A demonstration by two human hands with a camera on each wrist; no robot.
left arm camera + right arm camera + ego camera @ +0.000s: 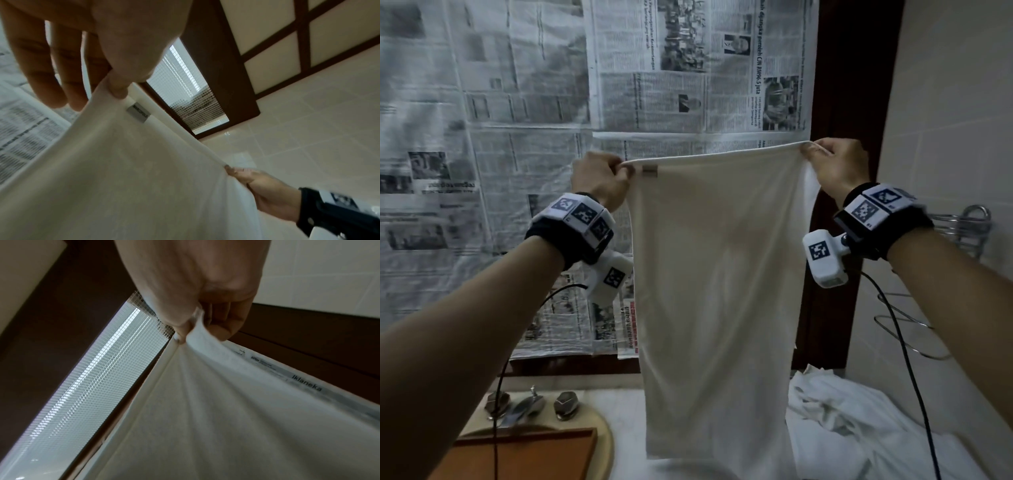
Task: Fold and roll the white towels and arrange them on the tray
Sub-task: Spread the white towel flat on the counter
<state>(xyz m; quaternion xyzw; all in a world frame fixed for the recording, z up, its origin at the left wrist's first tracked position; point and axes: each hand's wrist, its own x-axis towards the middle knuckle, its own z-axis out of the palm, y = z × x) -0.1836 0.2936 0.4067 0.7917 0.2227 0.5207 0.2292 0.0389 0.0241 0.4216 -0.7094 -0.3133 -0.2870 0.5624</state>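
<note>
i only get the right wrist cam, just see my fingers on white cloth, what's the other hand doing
Observer: The left hand pinches the opposite top corner of the same white towel, which hangs spread between both hands.
Operator: anything below it
Observer: The towel's lower edge hangs above a pale counter; a wooden tray sits at lower left, by the tap.
Operator: more towels left
Observer: Yes, a crumpled white pile lies on the counter, lower right.
Operator: which end has the label
Observer: A small tag is sewn near the left hand's corner.
</note>
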